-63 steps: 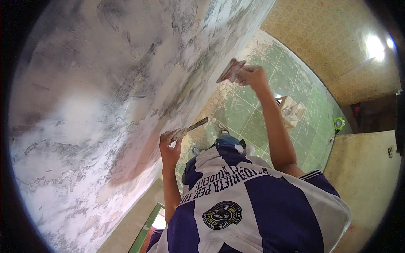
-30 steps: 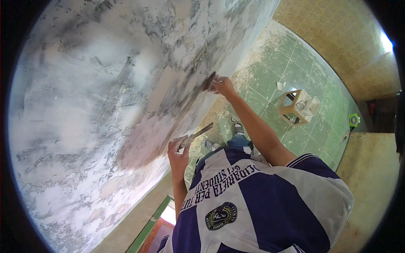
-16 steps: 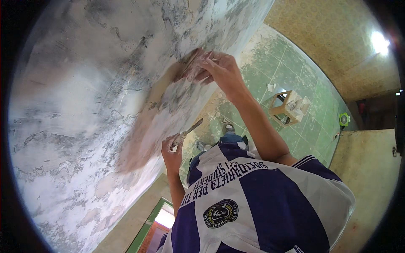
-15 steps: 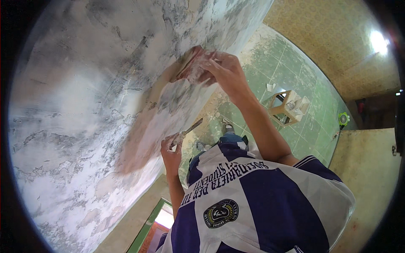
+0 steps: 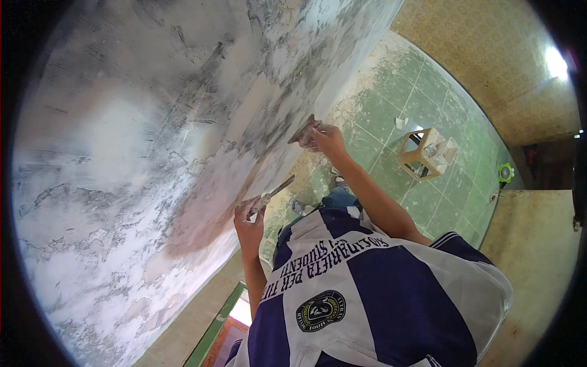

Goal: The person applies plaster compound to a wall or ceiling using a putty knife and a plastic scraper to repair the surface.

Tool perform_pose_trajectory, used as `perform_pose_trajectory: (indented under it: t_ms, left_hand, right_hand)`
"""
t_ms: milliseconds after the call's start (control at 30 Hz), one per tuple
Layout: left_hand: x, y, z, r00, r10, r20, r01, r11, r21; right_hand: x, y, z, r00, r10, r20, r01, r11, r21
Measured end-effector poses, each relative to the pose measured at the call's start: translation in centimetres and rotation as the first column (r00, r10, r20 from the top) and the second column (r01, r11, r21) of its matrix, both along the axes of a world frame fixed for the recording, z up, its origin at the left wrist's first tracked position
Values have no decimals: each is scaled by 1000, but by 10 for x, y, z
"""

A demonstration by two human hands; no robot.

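My right hand (image 5: 329, 143) grips a flat reddish-brown scraper (image 5: 306, 131), whose edge is at the plastered wall (image 5: 140, 128), low on its right side. White paste or dust smears the scraper and fingers. Closer to me, my left hand (image 5: 249, 223) is closed around the handle of a putty knife (image 5: 280, 186). Its narrow dark blade points up and right, beside the wall. The wall is patchy white and grey with rough, flaking spots; a damp-looking brownish band runs along it near my hands.
Green floor tiles (image 5: 376, 116) carry white dust and debris along the wall's foot. A beige stool (image 5: 426, 153) with whitish material on it stands at the right. Farther off lies a bright green round object (image 5: 505, 172). A green-framed opening (image 5: 217, 324) is at the lower left.
My right hand has moved the scraper down along the wall, toward its lower right part. My left hand with the putty knife has stayed nearly in place.
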State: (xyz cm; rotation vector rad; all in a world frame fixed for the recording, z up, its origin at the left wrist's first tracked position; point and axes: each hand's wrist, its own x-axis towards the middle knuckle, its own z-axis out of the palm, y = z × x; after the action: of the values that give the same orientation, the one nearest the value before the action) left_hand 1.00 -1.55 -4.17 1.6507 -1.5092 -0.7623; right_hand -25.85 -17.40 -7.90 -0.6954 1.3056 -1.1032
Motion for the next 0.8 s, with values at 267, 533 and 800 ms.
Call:
perform_pose_trajectory:
  t_ms: [267,533,800]
  left_hand:
    - [0,9,1,993,115,4,-115,987,114]
    - [-16,-10,-14,998,56,-7,-54,991,123]
    - [-69,-33,26,986,37,163,-56,992,113]
  right_hand:
    - [21,6,154,970,102,-220,-164,944,-286]
    - [-53,47,180,987,70,143,-1,902,-431]
    - [-105,-13,50,987,-77,-138,52,982,-180]
